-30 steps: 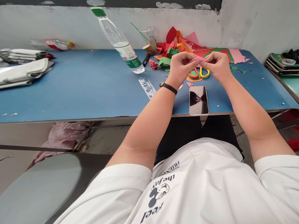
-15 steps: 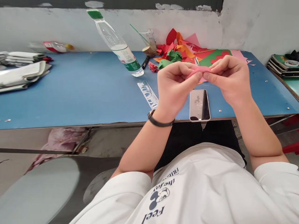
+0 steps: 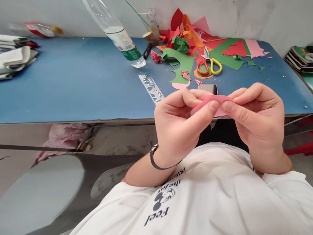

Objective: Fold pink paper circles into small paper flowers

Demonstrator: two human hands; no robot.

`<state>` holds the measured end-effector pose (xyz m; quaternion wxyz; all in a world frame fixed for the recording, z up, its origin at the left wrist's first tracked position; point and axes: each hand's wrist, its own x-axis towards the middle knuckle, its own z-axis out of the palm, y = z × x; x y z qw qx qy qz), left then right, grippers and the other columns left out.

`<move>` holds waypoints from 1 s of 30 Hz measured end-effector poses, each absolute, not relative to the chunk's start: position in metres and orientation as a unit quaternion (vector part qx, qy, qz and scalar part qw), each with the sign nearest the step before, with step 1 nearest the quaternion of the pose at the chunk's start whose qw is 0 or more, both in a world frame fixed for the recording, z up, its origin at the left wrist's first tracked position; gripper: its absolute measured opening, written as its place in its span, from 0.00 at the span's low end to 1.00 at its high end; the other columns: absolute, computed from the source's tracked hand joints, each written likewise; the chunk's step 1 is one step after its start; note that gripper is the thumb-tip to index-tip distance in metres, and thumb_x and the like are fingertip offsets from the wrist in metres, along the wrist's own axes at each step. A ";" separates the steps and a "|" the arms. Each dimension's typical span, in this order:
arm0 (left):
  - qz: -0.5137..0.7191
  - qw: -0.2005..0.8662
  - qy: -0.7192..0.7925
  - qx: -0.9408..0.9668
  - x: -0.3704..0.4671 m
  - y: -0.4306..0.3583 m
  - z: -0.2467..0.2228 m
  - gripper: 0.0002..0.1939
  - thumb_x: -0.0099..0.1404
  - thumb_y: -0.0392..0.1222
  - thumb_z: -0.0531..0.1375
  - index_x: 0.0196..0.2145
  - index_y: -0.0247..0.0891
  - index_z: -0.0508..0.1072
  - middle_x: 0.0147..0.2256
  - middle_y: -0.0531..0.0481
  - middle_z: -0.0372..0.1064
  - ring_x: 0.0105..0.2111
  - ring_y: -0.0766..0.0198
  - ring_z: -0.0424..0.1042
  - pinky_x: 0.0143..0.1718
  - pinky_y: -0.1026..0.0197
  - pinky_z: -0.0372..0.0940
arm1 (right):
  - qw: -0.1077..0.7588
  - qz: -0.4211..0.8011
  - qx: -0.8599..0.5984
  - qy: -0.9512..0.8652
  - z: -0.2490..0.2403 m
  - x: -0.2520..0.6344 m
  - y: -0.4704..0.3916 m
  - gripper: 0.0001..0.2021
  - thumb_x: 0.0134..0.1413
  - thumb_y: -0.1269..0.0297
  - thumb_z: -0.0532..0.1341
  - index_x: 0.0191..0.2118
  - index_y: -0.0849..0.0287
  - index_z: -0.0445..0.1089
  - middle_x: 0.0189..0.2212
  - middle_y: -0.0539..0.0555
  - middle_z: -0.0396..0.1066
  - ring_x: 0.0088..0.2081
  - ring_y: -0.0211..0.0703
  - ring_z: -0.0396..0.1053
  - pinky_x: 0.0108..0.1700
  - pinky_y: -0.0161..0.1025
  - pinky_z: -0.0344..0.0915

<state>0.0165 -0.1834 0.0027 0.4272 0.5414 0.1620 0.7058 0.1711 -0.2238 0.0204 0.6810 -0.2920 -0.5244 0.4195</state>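
A piece of pink paper [image 3: 217, 99], bent or folded over, is pinched between both hands above the table's front edge. My left hand [image 3: 182, 122] grips its left part, thumb toward me and fingers behind. From the other side my right hand [image 3: 259, 120] pinches it the same way, the two thumb tips close together. A phone [image 3: 207, 88] lies beneath, mostly hidden by the hands. Beyond it are scissors [image 3: 207, 63] with one red and one yellow handle, resting partly on an orange paper circle [image 3: 204, 75]. Small folded pink pieces [image 3: 186, 75] lie left of the scissors.
Green paper with cut-outs [image 3: 182, 60] and a heap of red and orange scraps [image 3: 190, 34] lie at the back. A water bottle [image 3: 124, 44], a stencil ruler [image 3: 150, 86] and a black marker [image 3: 147, 51] are to the left. Newspapers [image 3: 14, 62] sit far left on the blue table [image 3: 73, 81].
Both hands have come down and closer to me, still holding the pink paper. The scissors and small pink pieces are now uncovered, while the phone is largely hidden. The view has tilted down.
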 end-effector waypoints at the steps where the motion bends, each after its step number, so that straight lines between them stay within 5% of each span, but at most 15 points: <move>1: 0.715 0.424 0.160 0.532 0.017 -0.185 0.004 0.40 0.70 0.72 0.89 0.30 0.43 0.70 0.38 0.53 0.85 0.33 0.55 0.89 0.33 0.51 0.88 | 0.683 0.419 -0.278 -0.530 0.020 0.170 -0.226 0.16 0.68 0.61 0.92 0.43 0.46 0.85 0.44 0.48 0.89 0.48 0.54 0.91 0.54 0.55 0.95; 8: 0.656 0.458 0.249 0.546 0.002 -0.214 0.042 0.30 0.75 0.51 0.88 0.27 0.47 0.74 0.38 0.56 0.88 0.42 0.50 0.92 0.47 0.44 0.90 | 0.749 0.362 -0.221 -0.510 0.013 0.153 -0.235 0.15 0.80 0.74 0.72 0.53 0.40 0.87 0.49 0.44 0.88 0.53 0.54 0.92 0.58 0.59 0.93; 12: 0.673 0.404 0.240 0.570 0.004 -0.217 0.039 0.22 0.79 0.43 0.81 0.30 0.49 0.77 0.42 0.56 0.90 0.41 0.53 0.91 0.45 0.45 0.87 | 0.739 0.315 -0.268 -0.533 0.020 0.148 -0.238 0.13 0.76 0.70 0.76 0.51 0.38 0.85 0.46 0.43 0.87 0.47 0.53 0.90 0.50 0.55 0.93; 15: 0.657 0.379 0.270 0.593 0.009 -0.209 0.047 0.15 0.74 0.51 0.87 0.41 0.54 0.86 0.48 0.52 0.90 0.50 0.43 0.94 0.46 0.42 0.90 | 0.737 0.297 -0.273 -0.543 0.025 0.150 -0.239 0.13 0.75 0.72 0.77 0.50 0.40 0.83 0.46 0.43 0.86 0.49 0.55 0.92 0.52 0.55 0.94; 17: 0.647 0.366 0.288 0.603 0.013 -0.200 0.058 0.22 0.68 0.57 0.92 0.51 0.58 0.89 0.52 0.49 0.90 0.57 0.36 0.94 0.46 0.39 0.92 | 0.717 0.312 -0.304 -0.543 0.027 0.153 -0.241 0.14 0.75 0.74 0.76 0.47 0.40 0.82 0.46 0.43 0.86 0.52 0.56 0.93 0.55 0.56 0.95; 19: 0.649 0.364 0.292 0.600 0.018 -0.189 0.069 0.26 0.68 0.59 0.92 0.55 0.61 0.88 0.54 0.49 0.90 0.58 0.35 0.94 0.46 0.39 0.93 | 0.683 0.306 -0.359 -0.558 0.028 0.155 -0.244 0.11 0.80 0.63 0.80 0.48 0.40 0.80 0.48 0.42 0.86 0.56 0.59 0.93 0.59 0.59 0.95; 21: 0.651 0.366 0.296 0.596 0.021 -0.181 0.077 0.27 0.68 0.60 0.92 0.56 0.61 0.88 0.54 0.49 0.89 0.58 0.35 0.94 0.46 0.40 0.94 | 0.685 0.299 -0.362 -0.557 0.029 0.155 -0.247 0.08 0.84 0.54 0.80 0.51 0.39 0.81 0.50 0.44 0.86 0.57 0.60 0.93 0.60 0.61 0.94; 25: 0.648 0.374 0.304 0.590 0.020 -0.181 0.078 0.27 0.69 0.63 0.92 0.56 0.61 0.87 0.53 0.50 0.89 0.58 0.35 0.94 0.44 0.42 0.95 | 0.704 0.315 -0.353 -0.530 0.032 0.150 -0.248 0.10 0.78 0.66 0.79 0.47 0.42 0.83 0.48 0.40 0.87 0.51 0.55 0.92 0.58 0.57 0.95; 27: 0.646 0.378 0.308 0.587 0.016 -0.189 0.072 0.28 0.69 0.64 0.92 0.55 0.60 0.86 0.52 0.50 0.89 0.58 0.35 0.95 0.44 0.43 0.95 | 0.751 0.274 -0.322 -0.507 0.034 0.149 -0.247 0.09 0.76 0.66 0.76 0.44 0.39 0.83 0.43 0.38 0.85 0.44 0.53 0.90 0.48 0.57 0.95; 30: 0.645 0.383 0.316 0.582 0.007 -0.204 0.057 0.28 0.68 0.64 0.92 0.50 0.57 0.85 0.49 0.51 0.87 0.57 0.36 0.95 0.44 0.45 0.95 | 0.695 0.317 -0.334 -0.553 0.036 0.150 -0.243 0.10 0.75 0.66 0.79 0.44 0.39 0.86 0.45 0.43 0.88 0.47 0.57 0.89 0.52 0.59 0.95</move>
